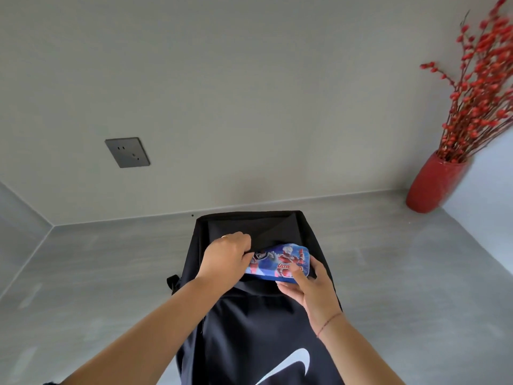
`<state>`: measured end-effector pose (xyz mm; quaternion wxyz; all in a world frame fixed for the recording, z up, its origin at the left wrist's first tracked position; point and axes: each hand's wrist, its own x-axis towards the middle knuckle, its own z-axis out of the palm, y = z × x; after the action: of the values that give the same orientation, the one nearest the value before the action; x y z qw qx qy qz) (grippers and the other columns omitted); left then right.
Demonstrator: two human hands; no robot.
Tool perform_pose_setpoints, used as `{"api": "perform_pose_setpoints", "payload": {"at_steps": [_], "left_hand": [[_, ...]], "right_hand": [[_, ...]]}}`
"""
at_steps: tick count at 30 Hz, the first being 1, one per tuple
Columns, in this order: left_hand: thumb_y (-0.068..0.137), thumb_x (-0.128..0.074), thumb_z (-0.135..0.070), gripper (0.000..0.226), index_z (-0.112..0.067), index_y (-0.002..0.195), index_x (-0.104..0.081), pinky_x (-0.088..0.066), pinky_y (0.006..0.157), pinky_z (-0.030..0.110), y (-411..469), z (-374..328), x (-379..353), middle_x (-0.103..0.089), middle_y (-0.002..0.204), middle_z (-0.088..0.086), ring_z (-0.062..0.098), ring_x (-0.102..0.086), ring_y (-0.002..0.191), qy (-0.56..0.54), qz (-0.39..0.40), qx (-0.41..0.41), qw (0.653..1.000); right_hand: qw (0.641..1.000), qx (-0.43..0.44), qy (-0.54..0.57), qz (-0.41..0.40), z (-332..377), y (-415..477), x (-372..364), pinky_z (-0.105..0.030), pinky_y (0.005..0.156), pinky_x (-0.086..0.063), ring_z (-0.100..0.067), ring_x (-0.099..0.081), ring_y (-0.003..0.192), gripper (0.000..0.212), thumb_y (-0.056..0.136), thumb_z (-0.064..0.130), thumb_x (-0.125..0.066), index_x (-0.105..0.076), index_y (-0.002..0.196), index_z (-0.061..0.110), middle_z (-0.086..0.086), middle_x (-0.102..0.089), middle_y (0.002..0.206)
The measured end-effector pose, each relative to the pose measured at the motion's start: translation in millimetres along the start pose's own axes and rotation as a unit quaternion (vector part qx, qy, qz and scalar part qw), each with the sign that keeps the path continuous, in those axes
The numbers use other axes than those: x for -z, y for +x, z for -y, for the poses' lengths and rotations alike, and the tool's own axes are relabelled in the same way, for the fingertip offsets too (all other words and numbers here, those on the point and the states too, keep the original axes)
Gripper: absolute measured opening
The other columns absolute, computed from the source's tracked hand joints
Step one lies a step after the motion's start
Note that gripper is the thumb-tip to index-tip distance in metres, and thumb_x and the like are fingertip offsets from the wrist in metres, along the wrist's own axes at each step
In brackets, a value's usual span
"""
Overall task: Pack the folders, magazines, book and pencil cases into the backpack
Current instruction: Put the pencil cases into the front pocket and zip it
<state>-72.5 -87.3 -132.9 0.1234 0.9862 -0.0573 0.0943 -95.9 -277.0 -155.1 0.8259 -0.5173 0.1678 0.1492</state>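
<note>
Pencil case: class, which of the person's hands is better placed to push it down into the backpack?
Probably the right hand: it grips the pencil case, while the left hand pulls the backpack opening wide.

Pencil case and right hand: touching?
Touching. The head view shows the right hand with thumb on top of the pencil case and fingers under its near edge, at the backpack opening.

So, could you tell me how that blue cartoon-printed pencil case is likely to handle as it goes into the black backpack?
The blue cartoon-printed pencil case probably stays stiff: it holds its flat, rounded shape though the right hand grips only one end. Its glossy face may be slippery. The black backpack looks floppy; the left hand holds its opening apart.
</note>
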Motion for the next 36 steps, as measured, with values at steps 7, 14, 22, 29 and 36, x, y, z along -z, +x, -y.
{"api": "perform_pose_setpoints", "payload": {"at_steps": [7,14,22,29,36], "left_hand": [[0.088,-0.057,-0.015,0.027,-0.014,0.114,-0.047,-0.041,0.063,0.030,42.9,-29.4,-24.4,-0.057,0.103,0.004,0.022,-0.059,0.084,0.144,0.108,-0.102,0.978],[0.071,-0.076,-0.009,0.064,-0.011,0.127,-0.043,-0.048,0.068,0.030,60.0,-26.4,-31.6,-0.055,0.112,0.009,0.021,-0.058,0.086,0.229,0.156,-0.256,0.926],[0.081,-0.070,-0.018,0.045,-0.009,0.118,-0.047,-0.043,0.056,0.027,69.8,-29.9,-35.9,-0.065,0.092,0.008,0.019,-0.059,0.071,0.214,0.154,-0.254,0.931],[0.068,-0.079,-0.020,0.047,-0.011,0.108,-0.056,-0.037,0.047,0.024,71.9,-31.2,-26.5,-0.063,0.090,0.006,0.015,-0.050,0.061,0.201,0.063,-0.323,0.923],[0.043,-0.084,-0.016,0.027,-0.020,0.061,-0.065,-0.039,0.036,0.019,60.4,-46.1,-26.7,-0.056,0.057,-0.007,0.009,-0.049,0.042,0.212,-0.039,-0.369,0.904]], "right_hand": [[0.998,-0.011,-0.047,0.029,-10.9,2.3,7.1,-0.037,0.077,-0.061,-0.029,-0.070,0.099,0.046,0.084,0.006,-0.067,-0.052,0.127,0.015,-0.017,-0.067,0.111],[0.995,-0.008,-0.077,0.058,-7.1,5.5,5.3,-0.042,0.086,-0.058,-0.028,-0.069,0.101,0.045,0.087,0.009,-0.065,-0.051,0.129,0.015,-0.016,-0.066,0.115],[0.981,-0.013,-0.119,0.150,1.2,8.9,3.8,-0.030,0.087,-0.057,-0.022,-0.066,0.108,0.041,0.092,0.009,-0.056,-0.043,0.129,0.023,-0.010,-0.061,0.123],[0.975,0.001,-0.177,0.134,1.6,21.6,0.5,-0.031,0.079,-0.060,-0.024,-0.073,0.090,0.042,0.091,0.013,-0.059,-0.044,0.129,0.024,-0.011,-0.067,0.112],[0.974,0.060,-0.205,-0.072,3.7,37.7,1.2,-0.026,0.048,-0.055,-0.018,-0.065,0.048,0.024,0.080,0.022,-0.071,-0.061,0.099,0.014,-0.012,-0.071,0.068]]}}
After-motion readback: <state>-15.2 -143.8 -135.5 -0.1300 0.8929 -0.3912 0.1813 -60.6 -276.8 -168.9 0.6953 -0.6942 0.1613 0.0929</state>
